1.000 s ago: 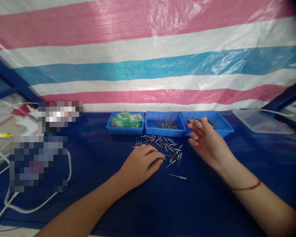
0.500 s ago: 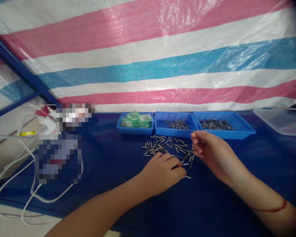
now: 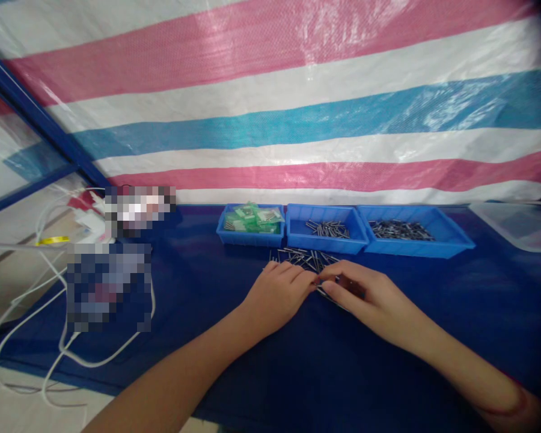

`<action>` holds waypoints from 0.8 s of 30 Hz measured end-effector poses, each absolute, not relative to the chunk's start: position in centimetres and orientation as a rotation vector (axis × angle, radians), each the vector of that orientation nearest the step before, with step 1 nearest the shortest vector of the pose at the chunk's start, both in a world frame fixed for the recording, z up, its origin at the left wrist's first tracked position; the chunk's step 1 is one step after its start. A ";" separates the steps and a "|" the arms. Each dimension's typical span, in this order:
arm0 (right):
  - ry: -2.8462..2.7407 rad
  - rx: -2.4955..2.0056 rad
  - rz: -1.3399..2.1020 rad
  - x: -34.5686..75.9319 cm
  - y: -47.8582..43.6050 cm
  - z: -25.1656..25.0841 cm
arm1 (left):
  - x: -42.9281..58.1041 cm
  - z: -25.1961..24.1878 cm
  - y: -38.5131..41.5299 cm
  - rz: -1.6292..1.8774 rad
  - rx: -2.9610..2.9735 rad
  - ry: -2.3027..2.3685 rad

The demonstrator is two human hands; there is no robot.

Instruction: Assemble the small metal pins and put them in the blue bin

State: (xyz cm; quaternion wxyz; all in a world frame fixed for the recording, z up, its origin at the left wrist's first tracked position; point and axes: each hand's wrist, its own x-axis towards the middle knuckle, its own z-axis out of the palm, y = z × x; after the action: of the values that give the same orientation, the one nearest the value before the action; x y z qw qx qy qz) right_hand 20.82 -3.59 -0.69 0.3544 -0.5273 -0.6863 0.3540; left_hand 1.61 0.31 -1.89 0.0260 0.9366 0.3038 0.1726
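My left hand (image 3: 282, 294) lies palm down at the near edge of a pile of slim metal pins (image 3: 304, 257) on the table. Its fingers are bent together, and its thumb and fingertips are mostly hidden. Close against it, my right hand (image 3: 372, 296) pinches with thumb and forefinger, a thin metal pin (image 3: 332, 297) showing under the thumb. The fingertips of both hands meet around the end of that pin. Behind the pile stands a blue bin with similar pins (image 3: 329, 229). Both hands cover part of the pile.
Left of that bin, a blue bin (image 3: 252, 239) holds green packets. The right blue bin (image 3: 419, 248) contains many darker metal pieces. A clear plastic lid or tray (image 3: 514, 225) lies at the far right. White cables (image 3: 94, 364) loop across the table's left side. Striped sheeting hangs behind.
My right hand has moved left and down from beside the bins to meet my left hand. The left hand has drawn slightly left and up.
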 end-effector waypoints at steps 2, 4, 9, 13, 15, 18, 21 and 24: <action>-1.869 -1.376 0.830 20.7 -3.7 -0.9 | 1.4 -1.5 0.3 0.593 2.742 0.936; -1.901 -1.385 0.821 20.7 -3.7 -1.1 | 1.4 -1.2 0.2 0.676 2.573 0.895; -1.948 -1.347 0.846 20.7 -3.6 -1.3 | 1.6 -0.9 -0.2 0.852 2.252 0.867; -1.874 -1.304 0.961 20.2 -3.8 -1.2 | 1.9 -0.8 -0.6 0.914 1.951 0.976; -1.803 -1.301 1.017 19.9 -4.0 -1.2 | 2.0 -0.8 -0.6 0.912 1.817 0.996; -1.722 -1.282 1.077 19.6 -4.1 -1.0 | 2.0 -0.7 -0.6 0.885 1.725 0.985; -1.692 -1.276 1.097 19.6 -4.1 -0.9 | 2.0 -0.7 -0.5 0.895 1.692 0.966; -1.698 -1.272 1.077 19.6 -4.1 -0.7 | 2.1 -0.7 -0.4 0.902 1.684 0.963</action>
State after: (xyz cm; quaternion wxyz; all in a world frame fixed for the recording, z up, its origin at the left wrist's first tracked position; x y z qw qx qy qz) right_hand 19.60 -4.07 -0.73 0.3720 -0.4964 -0.6624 0.4200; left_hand 2.07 -0.45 -0.66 0.4803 0.6903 0.3949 0.3699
